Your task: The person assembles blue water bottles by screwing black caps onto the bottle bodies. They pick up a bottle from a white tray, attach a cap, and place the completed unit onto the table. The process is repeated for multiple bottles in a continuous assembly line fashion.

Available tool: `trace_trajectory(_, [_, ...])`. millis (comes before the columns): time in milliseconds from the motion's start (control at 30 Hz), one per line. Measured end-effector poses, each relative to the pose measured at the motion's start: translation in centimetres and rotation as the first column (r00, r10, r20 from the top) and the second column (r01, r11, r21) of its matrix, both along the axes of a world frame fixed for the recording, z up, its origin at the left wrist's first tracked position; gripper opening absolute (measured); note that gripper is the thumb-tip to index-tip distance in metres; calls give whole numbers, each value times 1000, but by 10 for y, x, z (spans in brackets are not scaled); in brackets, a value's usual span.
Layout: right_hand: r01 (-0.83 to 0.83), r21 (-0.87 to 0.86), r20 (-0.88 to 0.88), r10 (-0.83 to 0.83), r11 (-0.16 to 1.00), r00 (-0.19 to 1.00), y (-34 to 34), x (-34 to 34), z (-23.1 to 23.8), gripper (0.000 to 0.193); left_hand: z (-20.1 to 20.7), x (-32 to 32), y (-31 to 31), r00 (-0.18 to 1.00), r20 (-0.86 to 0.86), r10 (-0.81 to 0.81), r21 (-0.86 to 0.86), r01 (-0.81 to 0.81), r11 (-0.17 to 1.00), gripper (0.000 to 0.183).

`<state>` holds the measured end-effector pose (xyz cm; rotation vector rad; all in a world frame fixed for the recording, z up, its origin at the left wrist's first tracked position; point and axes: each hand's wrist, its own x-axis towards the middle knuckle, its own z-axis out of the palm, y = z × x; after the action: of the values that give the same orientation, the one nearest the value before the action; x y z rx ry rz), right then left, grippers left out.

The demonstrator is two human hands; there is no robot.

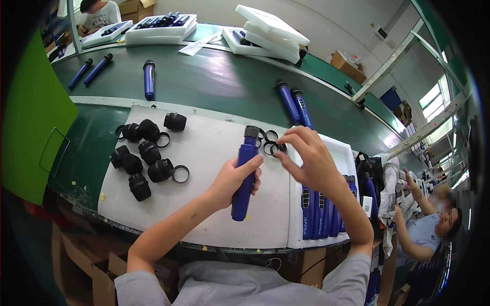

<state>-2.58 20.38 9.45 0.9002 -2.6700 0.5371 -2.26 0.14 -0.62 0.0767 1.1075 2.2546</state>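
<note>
lettering, pale and set lengthwise, marks several blue microphone bodies (320, 214) packed in the white foam tray (337, 150) at the right of the worktop (99, 122); pale-outlined oval panels show on them too. right of that tray, a white label (367, 205) sits on black wrapping, its print too small to make out. at the far left, a co-worker's white shirt (103, 16) carries dark letters across the chest.

the left hand (237, 178) grips another body, the held microphone (243, 196), around its middle, over the centre of the worktop, its dark-collared end pointing far and the plain blue end near. the right hand (306, 158) has its fingers fanned and curved, thumb and forefinger at the thin black rings (269, 141); whether it pinches one cannot be told. black microphone heads (149, 153) cluster at the left with more rings. beyond, five blue microphones (149, 81) lie spaced along the green conveyor belt (204, 76).
</note>
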Motion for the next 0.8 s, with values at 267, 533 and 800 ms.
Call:
trace_trajectory(267, [248, 218, -72, -238, 944, 969, 49, -51, -90, 16, -19, -9, 4, 998, -35, 53, -263, -60, 963, 34])
trace_trajectory(533, [179, -434, 419, 22, 883, 908, 51, -41, -55, 11, -6, -7, 0, 950, -249, -190, -473, 52, 879, 45])
trace_trajectory(800, [122, -642, 530, 323, 757, 784, 11, -12, -47, 60, -8, 3, -4, 686, -713, -144, -500, -354, 790, 49])
